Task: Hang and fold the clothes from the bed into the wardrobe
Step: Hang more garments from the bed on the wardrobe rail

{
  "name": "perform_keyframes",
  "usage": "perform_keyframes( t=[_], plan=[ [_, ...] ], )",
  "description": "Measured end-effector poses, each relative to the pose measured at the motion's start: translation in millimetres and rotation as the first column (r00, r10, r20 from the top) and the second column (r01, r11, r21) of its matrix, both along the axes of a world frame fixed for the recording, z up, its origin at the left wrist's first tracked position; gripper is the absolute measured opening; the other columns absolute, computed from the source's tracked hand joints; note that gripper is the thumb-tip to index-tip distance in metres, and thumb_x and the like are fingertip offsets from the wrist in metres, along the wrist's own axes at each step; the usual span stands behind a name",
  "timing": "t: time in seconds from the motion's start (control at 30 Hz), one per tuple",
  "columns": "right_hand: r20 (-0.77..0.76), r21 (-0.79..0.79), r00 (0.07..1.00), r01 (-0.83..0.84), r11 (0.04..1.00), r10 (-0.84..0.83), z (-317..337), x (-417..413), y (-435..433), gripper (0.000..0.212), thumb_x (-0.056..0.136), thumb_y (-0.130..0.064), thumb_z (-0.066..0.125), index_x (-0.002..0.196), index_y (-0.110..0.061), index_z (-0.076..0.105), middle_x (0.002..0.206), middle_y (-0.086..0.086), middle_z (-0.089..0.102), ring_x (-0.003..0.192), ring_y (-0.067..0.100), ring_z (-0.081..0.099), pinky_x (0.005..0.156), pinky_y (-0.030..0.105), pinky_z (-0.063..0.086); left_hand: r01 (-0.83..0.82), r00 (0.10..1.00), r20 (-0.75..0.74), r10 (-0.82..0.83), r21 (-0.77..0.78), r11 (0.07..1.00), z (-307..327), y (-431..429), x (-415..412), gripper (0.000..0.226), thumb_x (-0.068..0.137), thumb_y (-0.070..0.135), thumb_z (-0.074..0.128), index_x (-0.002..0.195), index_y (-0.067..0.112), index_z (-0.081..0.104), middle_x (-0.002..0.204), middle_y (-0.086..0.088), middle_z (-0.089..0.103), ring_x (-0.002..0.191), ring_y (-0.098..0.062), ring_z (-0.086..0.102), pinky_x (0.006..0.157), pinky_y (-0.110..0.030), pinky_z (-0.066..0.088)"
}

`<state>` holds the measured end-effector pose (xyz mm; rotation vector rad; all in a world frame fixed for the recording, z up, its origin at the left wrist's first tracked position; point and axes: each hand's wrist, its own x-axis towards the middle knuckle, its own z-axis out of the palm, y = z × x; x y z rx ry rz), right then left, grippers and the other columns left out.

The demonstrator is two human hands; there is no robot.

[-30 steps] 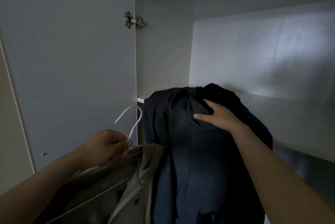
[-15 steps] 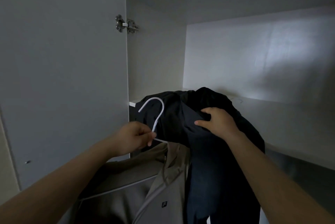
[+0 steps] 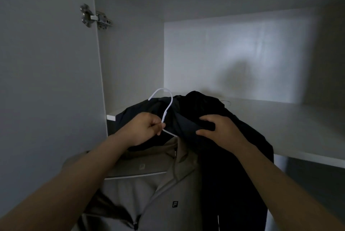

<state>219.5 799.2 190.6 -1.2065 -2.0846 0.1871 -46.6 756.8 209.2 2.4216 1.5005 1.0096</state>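
Honestly, we're risking dropping the grey jacket [image 3: 149, 193]: left hand [image 3: 143, 129] barely pinching its hanger [image 3: 164, 116], right hand [image 3: 218, 129] clutching the dark jacket [image 3: 233, 156].

Open room is lying above the shelf [image 3: 289, 128], reaching to the back wall [image 3: 233, 53] and spreading right of the dark garment [image 3: 237, 148], which is heaping over the shelf's front edge and blocking its left part. The open door [image 3: 46, 81] with its hinge [image 3: 95, 16] is closing off the left side, leaving a narrow gap beside the garment. Below, the grey jacket [image 3: 149, 193] on the white hanger [image 3: 166, 106] is filling the front, with the left hand [image 3: 143, 129] and the right hand [image 3: 218, 128] crowding just above it.
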Motion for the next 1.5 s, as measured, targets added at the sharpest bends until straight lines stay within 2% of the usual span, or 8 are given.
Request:
perform_keyframes(
  t=[0.3,0.57,0.83,1.13,1.23,1.3,1.4,1.5],
  plan=[
    [0.119,0.341,0.99,-0.108,0.934,0.072,-12.2,-53.6,-43.6,0.027,0.086,-0.029,0.07,0.111,-0.02,0.069,0.114,-0.007,0.063,0.112,0.007,0.048,0.102,0.021,0.035,0.25,0.966,0.066,-0.251,0.031,0.968,-18.6,25.2,-25.5,0.035,0.094,0.023,0.057,0.06,0.02,0.063,0.049,0.013,0.053,0.045,-0.002,0.046,0.048,-0.014,0.035],
    [0.282,0.136,0.959,-0.022,0.991,-0.017,-17.2,-72.1,-47.6,0.028,0.09,-0.041,0.063,0.111,-0.026,0.071,0.132,-0.002,0.051,0.127,0.014,0.037,0.112,0.04,0.026,0.344,0.931,0.105,-0.35,0.075,0.936,-16.9,6.4,-40.9,0.035,0.094,0.02,0.058,0.059,0.024,0.062,0.048,0.016,0.053,0.045,-0.001,0.046,0.049,-0.013,0.035],
    [0.046,0.197,0.997,-0.066,0.978,0.058,-24.2,-84.6,-75.9,0.013,0.094,-0.015,0.059,0.093,-0.009,0.07,0.102,0.0,0.061,0.1,0.011,0.052,0.091,0.017,0.037,0.382,0.914,0.14,-0.382,0.026,0.924,-1.1,-19.6,-46.8,0.033,0.094,0.026,0.057,0.065,0.017,0.068,0.047,0.007,0.057,0.046,-0.001,0.052,0.058,-0.004,0.038],
    [-0.147,0.22,0.984,-0.071,0.973,0.105,-21.4,-78.0,-129.2,0.015,0.099,-0.013,0.049,0.092,-0.015,0.062,0.079,-0.01,0.06,0.073,0.003,0.057,0.068,0.019,0.046,0.387,0.906,0.137,-0.4,0.109,0.915,11.4,-57.6,-30.9,0.03,0.094,0.03,0.056,0.07,0.019,0.07,0.052,0.007,0.06,0.051,-0.004,0.054,0.06,-0.015,0.043],
    [-0.182,0.252,0.983,0.02,0.967,0.028,-24.8,-64.3,-141.7,0.017,0.098,-0.012,0.05,0.089,-0.014,0.064,0.08,-0.007,0.063,0.075,0.008,0.059,0.07,0.028,0.05,0.372,0.906,0.204,-0.371,0.032,0.928,10.6,-65.9,-22.2,0.04,0.09,0.058,0.047,0.077,0.03,0.072,0.073,0.01,0.07,0.067,0.0,0.061,0.068,-0.011,0.042],
    [-0.225,0.192,0.965,0.18,0.965,-0.135,-29.4,-35.8,-147.2,0.018,0.098,-0.011,0.049,0.087,-0.011,0.064,0.081,0.0,0.065,0.076,0.016,0.06,0.074,0.038,0.051,0.238,0.956,0.207,-0.208,-0.136,0.962,2.2,-58.3,-12.0,0.055,0.087,0.072,0.032,0.106,0.036,0.069,0.117,0.01,0.065,0.111,-0.007,0.057,0.094,-0.017,0.037],
    [-0.266,0.093,0.911,0.35,0.932,-0.316,-36.3,10.2,-152.0,0.017,0.097,-0.008,0.049,0.088,-0.007,0.064,0.083,0.009,0.066,0.078,0.023,0.06,0.073,0.038,0.049,0.008,0.999,-0.026,-0.018,-0.364,0.931,-20.8,-35.4,0.9,0.062,0.097,0.056,0.02,0.149,0.023,0.028,0.158,-0.001,0.02,0.146,-0.022,0.014,0.119,-0.032,0.007],
    [-0.245,0.068,0.873,0.448,0.891,-0.421,-48.6,35.2,-148.7,0.016,0.096,-0.009,0.051,0.087,-0.01,0.065,0.085,0.008,0.067,0.078,0.02,0.058,0.067,0.029,0.04,-0.044,0.974,-0.224,-0.023,-0.288,0.957,-40.4,-23.0,16.1,0.054,0.104,0.038,0.027,0.15,0.011,0.02,0.157,-0.014,0.016,0.144,-0.032,0.019,0.118,-0.038,0.015]
  ],
)
